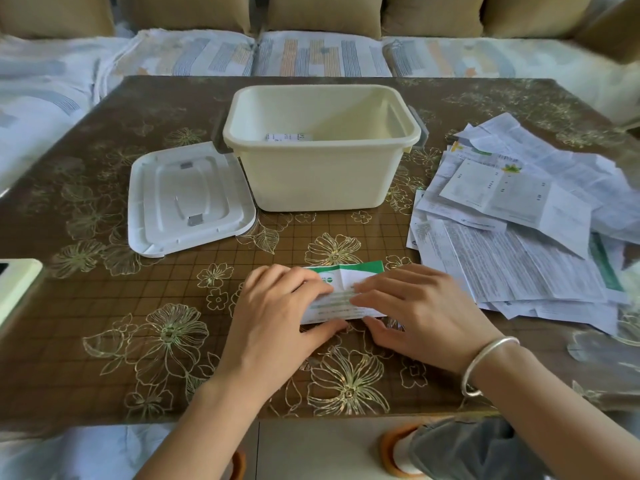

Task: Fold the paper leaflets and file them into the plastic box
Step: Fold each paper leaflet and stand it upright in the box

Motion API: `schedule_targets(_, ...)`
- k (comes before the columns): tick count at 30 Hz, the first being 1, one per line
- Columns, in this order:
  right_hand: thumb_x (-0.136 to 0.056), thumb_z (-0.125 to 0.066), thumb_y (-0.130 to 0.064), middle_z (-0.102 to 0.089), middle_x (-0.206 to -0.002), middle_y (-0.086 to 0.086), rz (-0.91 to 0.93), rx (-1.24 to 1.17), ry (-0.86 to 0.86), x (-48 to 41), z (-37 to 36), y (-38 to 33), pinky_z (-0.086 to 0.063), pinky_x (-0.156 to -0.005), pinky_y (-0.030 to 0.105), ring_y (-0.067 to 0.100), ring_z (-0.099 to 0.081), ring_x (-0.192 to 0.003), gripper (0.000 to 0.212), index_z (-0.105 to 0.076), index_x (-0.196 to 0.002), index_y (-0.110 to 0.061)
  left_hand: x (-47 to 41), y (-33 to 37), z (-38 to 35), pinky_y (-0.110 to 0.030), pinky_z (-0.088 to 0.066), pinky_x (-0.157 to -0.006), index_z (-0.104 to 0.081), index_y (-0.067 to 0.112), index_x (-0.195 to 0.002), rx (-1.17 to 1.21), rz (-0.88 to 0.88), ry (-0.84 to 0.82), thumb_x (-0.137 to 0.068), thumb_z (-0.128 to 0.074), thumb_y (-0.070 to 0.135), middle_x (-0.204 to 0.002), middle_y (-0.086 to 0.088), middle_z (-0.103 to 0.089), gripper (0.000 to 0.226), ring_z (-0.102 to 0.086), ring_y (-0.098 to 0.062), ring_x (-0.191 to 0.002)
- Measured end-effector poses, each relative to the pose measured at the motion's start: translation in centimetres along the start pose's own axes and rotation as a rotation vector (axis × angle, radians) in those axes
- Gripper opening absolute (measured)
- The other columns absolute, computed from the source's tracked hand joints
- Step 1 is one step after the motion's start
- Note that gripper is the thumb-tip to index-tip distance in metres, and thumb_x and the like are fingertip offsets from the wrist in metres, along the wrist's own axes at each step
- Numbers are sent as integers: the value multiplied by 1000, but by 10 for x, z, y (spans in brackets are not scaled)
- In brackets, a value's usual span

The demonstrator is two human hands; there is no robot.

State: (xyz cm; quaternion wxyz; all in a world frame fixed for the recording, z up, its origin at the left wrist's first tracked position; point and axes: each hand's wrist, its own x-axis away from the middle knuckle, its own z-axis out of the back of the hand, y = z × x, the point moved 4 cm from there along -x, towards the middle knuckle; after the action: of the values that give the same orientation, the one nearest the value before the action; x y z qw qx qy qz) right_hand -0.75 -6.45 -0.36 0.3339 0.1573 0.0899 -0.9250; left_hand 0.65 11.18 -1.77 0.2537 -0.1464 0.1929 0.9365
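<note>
Pressing down, my left grip and right grip lie wide and flat on the folded leaflet, fingers straight on top and thumbs along its near edge. It sits on the worktop, near of the open box, with bare room between them. One slip lies inside the box. The lid rests just left of the box, and the pile spreads far right.

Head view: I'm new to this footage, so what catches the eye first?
The left hand and right hand press a green-and-white leaflet flat on the table, front and centre. Behind it stands an open cream plastic box, its white lid at its left. A loose pile of leaflets sprawls on the right.
</note>
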Motion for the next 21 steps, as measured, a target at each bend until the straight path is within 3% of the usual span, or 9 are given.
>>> schedule_targets(3,-87,-55,-19,-72,-85,-4,-20,22,49,-2,-3,-1,-54,-61,32,16,-68,-73,15,-70,-85,-18,0,-2,-1,-28,-33,-90,-71,31,-106,8,-4,-17,-76,-49,74,-105,16,-63,57,-56,-9,-98)
schedule_targets(6,-88,-52,-19,-66,-68,-7,-123,-6,130,-6,4,-2,-49,-51,29,14,-58,-54,14,-65,-83,-17,0,-2,1,-30,-38,-86,-73,27,-102,25,1,19,-83,-57,57,-99,15,-65,38,-57,-11,-93)
schedule_targets(9,-89,-52,-25,-65,-67,-12,-189,-93,153,-6,10,-6,-49,-50,28,9,-57,-52,13,-64,-87,-20,5,-1,5,-32,-41,-72,-72,26,-85,74,26,75,-89,-59,40,-80,16,-62,19,-55,-9,-75)
schedule_targets(12,-89,-52,-32,-66,-73,-15,-304,-186,172,1,6,-4,-50,-45,28,7,-59,-55,13,-62,-92,-25,11,1,6,-29,-43,-62,-68,26,-83,129,126,76,-89,-59,41,-72,17,-58,18,-50,-5,-62)
schedule_targets(14,-88,-59,-33,-65,-79,-16,-411,-217,160,4,0,1,-50,-46,27,4,-57,-56,11,-62,-97,-28,11,-1,4,-27,-47,-60,-68,26,-97,166,212,88,-84,-65,39,-82,15,-62,19,-53,-7,-63)
schedule_targets(17,-82,-70,-31,-53,-84,-21,-526,-211,103,7,-6,5,-41,-54,14,-5,-47,-61,20,-63,-100,-29,9,-2,-3,-22,-46,-61,-63,22,-113,146,268,72,-78,-70,38,-99,8,-61,39,-57,-11,-70)
schedule_targets(19,-82,-70,-32,-49,-88,-20,-559,-188,55,6,-7,6,-37,-58,13,-4,-44,-67,23,-63,-103,-29,7,-3,-3,-20,-46,-69,-63,20,-114,117,282,74,-76,-74,37,-109,5,-58,44,-57,-11,-86)
schedule_targets(21,-84,-67,-34,-52,-95,-16,-588,-175,-2,2,-8,6,-42,-64,17,1,-47,-77,25,-62,-107,-29,7,-2,0,-26,-47,-76,-67,20,-108,62,251,112,-72,-79,33,-112,3,-56,40,-52,-14,-95)
